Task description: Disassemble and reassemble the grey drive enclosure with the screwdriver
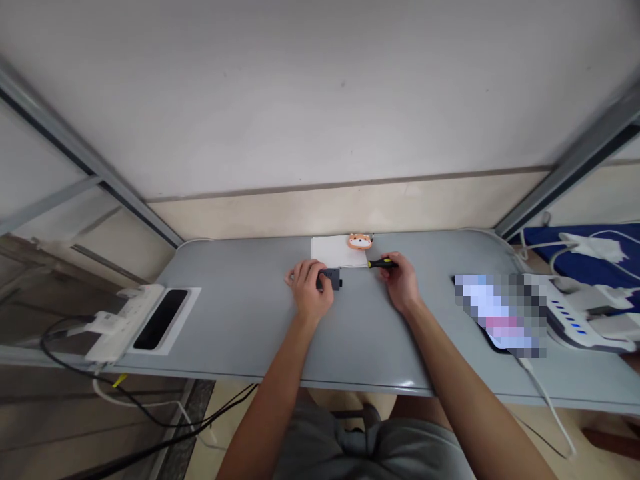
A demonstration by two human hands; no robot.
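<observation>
Hidden, left side: the left end of the dark grey box with slotted vents (331, 279) is covered by the fingers and thumb of my left hand (313, 290); its underside is out of sight.
Hidden, right side: the rear of the slim black-and-yellow screwdriver-like tool (384, 263) is lost in my right hand (403, 283); any metal shaft past its yellow end is too small to make out.
Blurred out: the lit screen of the dark-edged phone (493, 317), pixelated, along with part of the white charging hub with blue ports (575, 320) beside it.
Cut off: my forearms, at the lower edge of the view.
Left grip: closed on the box, thumb on the near side, fingers over the far side.
Box, position: right of my left palm, its free end with a small black nub pointing toward my right hand; well short of touching it.
Right grip: fingers pinched together on the tool, yellow end leftward, near the lower right corner of the white paper sheet (327, 252).
Beyond the hands: orange-and-white animal-face case (361, 242), on the sheet's right edge.
Far left: black-screened phone (163, 319) on a white rectangular sheet (181, 330), next to a white power strip (125, 320).
Surface: smooth grey tabletop (240, 320).
</observation>
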